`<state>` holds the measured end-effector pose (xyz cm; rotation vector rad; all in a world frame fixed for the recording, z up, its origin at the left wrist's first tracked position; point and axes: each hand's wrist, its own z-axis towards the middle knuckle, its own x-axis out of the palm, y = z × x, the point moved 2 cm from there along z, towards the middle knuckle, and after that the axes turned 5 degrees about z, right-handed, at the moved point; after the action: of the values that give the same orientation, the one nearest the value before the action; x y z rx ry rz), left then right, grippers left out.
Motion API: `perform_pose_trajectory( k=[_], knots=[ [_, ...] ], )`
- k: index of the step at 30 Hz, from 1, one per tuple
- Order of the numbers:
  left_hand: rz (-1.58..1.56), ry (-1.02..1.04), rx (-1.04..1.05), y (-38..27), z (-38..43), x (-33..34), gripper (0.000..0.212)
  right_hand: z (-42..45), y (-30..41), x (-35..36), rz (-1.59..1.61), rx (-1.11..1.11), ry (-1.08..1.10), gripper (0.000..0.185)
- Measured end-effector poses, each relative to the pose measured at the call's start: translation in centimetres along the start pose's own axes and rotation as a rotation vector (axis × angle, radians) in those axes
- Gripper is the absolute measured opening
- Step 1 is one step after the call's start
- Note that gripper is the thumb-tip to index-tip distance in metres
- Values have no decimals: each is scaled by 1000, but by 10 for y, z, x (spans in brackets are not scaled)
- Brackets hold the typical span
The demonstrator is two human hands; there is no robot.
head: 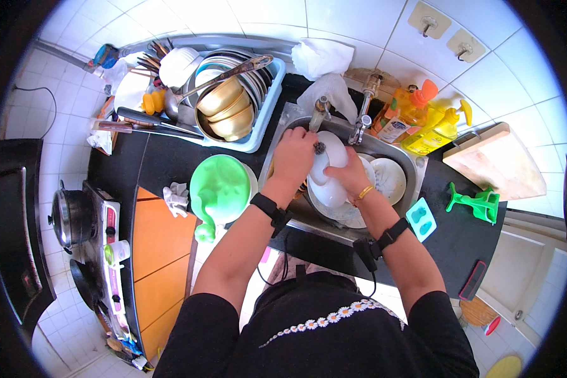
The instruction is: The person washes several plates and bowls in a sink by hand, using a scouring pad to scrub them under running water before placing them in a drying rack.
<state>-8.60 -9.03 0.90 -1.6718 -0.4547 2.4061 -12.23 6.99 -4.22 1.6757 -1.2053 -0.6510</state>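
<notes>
Over the steel sink [307,221], my right hand [350,171] grips a white bowl [336,150], thumb across its near side. My left hand [294,153] is at the bowl's left, fingers curled around a dark steel wool scourer [319,148] that touches the bowl. Directly below, another rounded white surface [331,194] shows; whether it belongs to the same bowl I cannot tell. Beneath my hands the sink holds stacked white dishes, and a patterned plate [390,179] lies at its right side. My left palm and part of the sink's left side are hidden.
Behind the sink stand two taps [320,113] [362,127], with orange [401,115] and yellow [432,132] soap bottles to their right. A blue dish rack [276,94] holds plates and golden bowls at left. Nearer are a green basin [221,189] and, far right, a cutting board [496,160].
</notes>
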Motion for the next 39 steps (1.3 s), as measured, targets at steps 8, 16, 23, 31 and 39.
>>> perform_pose_trajectory(
  k=[8,16,23,31,39],
  knots=[
    [-10,-7,-20,-4,-8,3,11,-8,5,-2,-87,-7,-34,68],
    [-60,-73,-88,12,1,-6,13,-9,12,2,-131,-4,-10,69],
    [-129,-5,42,4,-7,-5,12,-14,9,3,-170,-17,-4,68],
    [-158,18,210,-18,-15,-8,12,-19,12,1,-189,-53,2,72],
    [-150,55,189,-30,-20,-7,16,-16,-5,-6,-362,-145,14,70]
  ],
)
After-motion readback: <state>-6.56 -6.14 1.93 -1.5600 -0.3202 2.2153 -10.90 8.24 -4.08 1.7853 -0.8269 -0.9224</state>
